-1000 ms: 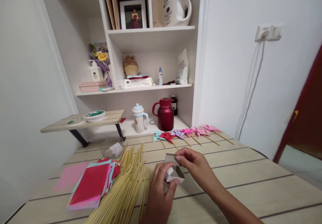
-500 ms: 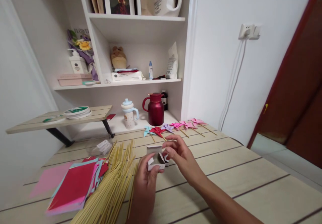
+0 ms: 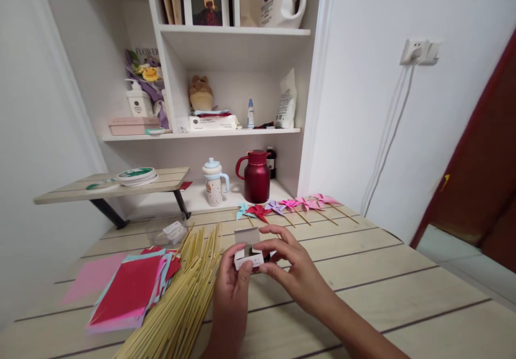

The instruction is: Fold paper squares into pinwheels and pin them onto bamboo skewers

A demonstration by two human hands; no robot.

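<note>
— What am I seeing, going from the big things down?

— I'm looking down at the desk (image 3: 403, 294), with white shelves (image 3: 234, 31) behind it. On the left a spread of bamboo sticks (image 3: 181, 300) is fanning out next to a stack of coloured paper (image 3: 129, 292). Finished pinwheels (image 3: 290, 207) are lying in a row at the far edge, near a red jug (image 3: 257, 179).

— And the hands?

— Both are meeting on a small white box (image 3: 248, 251), held just above the desk in front of me, right of the sticks. The left hand (image 3: 231, 294) is pinching it from below, thumb on its front wall, a narrow grip holding the box. The right hand (image 3: 292, 265) is coming in from the right side, fingers curled around that end.

— How is the box lying?

— Its long side is running left to right, flap standing open at the back. Both hands are touching it, so neither is nearer.
</note>
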